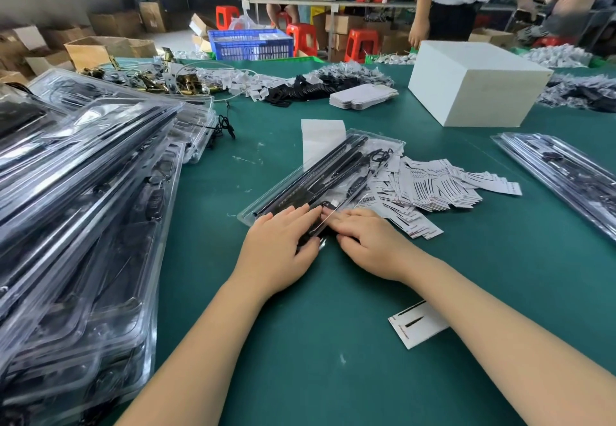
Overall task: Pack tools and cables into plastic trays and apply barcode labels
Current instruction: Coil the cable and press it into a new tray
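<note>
Both hands press flat on the near end of a clear plastic tray [320,178] lying mid-surface, running toward one o'clock: left hand [280,242] and right hand [363,242] with fingers straight, no grip closed. Barcode labels [433,185] sit heaped at its three o'clock, touching it.

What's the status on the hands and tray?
Left hand and right hand pressing near end of clear tray. Label pile beside it. Nothing blocking.

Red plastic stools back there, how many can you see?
4. One stands far left by the back table, one under a seated person, one right of the blue crate, one further right. Boxes may hide others.
</note>
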The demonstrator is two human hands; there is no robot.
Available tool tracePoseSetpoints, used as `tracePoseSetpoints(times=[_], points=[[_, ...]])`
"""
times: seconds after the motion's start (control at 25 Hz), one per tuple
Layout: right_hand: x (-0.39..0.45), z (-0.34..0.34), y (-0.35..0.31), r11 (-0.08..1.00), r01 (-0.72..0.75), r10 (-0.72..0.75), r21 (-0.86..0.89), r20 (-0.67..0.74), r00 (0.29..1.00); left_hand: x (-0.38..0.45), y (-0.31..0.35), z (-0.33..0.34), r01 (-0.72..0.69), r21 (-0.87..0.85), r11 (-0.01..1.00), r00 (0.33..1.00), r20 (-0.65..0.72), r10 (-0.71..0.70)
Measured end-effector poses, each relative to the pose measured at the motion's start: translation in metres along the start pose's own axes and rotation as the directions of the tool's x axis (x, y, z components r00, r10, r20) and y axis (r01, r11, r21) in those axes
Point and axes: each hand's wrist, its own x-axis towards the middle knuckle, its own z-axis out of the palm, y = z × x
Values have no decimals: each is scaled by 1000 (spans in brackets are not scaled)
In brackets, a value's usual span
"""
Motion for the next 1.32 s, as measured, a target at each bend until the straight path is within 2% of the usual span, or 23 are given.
tracePoseSetpoints(times=[0.12, 0.36, 0.4, 0.48, 0.56, 0.6, 0.68, 0.76, 0.8, 0.88, 0.96, 1.04, 1.08, 1.12, 1.16, 1.2, 1.24, 1.32], points=[[-1, 2, 0, 990, -11, 15, -143, 21, 1000, -2, 1, 4, 14, 23, 1000, 999, 33, -15], [-3, 6, -5, 986, -12, 15, -167, 17, 1000, -2, 2, 6, 40, 31, 999, 998, 42, -41], [-4, 4, -4, 990, -25, 27, -135, 14, 1000, -2, 2, 5, 47, 26, 999, 998, 38, -48], [-6, -2, -1, 990, -85, 84, 110, 14, 996, -3, 3, 5, 52, 32, 998, 998, 45, -54], [-11, -10, -1, 913, -145, 145, 382, 29, 989, -3, 3, 5, 59, 45, 997, 996, 58, -62], [-13, -16, 1, 883, -171, 193, 436, -7, 981, -3, 3, 5, 65, 52, 997, 996, 62, -68], [-16, -31, 7, 871, -244, 342, 426, -168, 925, -4, 4, 6, 79, 66, 995, 994, 72, -83], [-22, -49, 20, 870, -433, 489, 234, -309, 816, -5, 6, 6, 84, 88, 993, 993, 76, -91], [-26, -56, 26, 818, -566, 567, 99, -299, 767, -6, 6, 6, 82, 97, 992, 993, 78, -89], [-32, -60, 35, 658, -739, 722, -145, -161, 673, -5, 7, 5, 76, 103, 992, 993, 84, -85], [-36, -57, 38, 633, -744, 745, -215, -92, 661, -5, 6, 4, 75, 100, 992, 992, 89, -84], [-43, -60, 32, 742, -649, 642, -171, -102, 760, -5, 6, 4, 76, 95, 993, 992, 90, -84], [-50, -65, 29, 820, -564, 564, -91, -35, 825, -5, 7, 4, 74, 94, 993, 992, 91, -83], [-58, -72, 23, 873, -488, 485, -1, 109, 868, -5, 7, 5, 75, 92, 993, 992, 92, -83], [-66, -77, 15, 898, -438, 407, 42, 298, 863, -5, 6, 5, 78, 88, 993, 992, 92, -86], [-75, -79, 8, 915, -403, 351, 22, 450, 821, -5, 6, 5, 80, 84, 993, 992, 92, -88], [-84, -78, 5, 931, -364, 323, -25, 523, 789, -4, 5, 5, 80, 84, 993, 992, 93, -87], [-93, -73, 5, 939, -337, 326, -74, 510, 796, -4, 4, 5, 76, 86, 993, 992, 96, -84]])
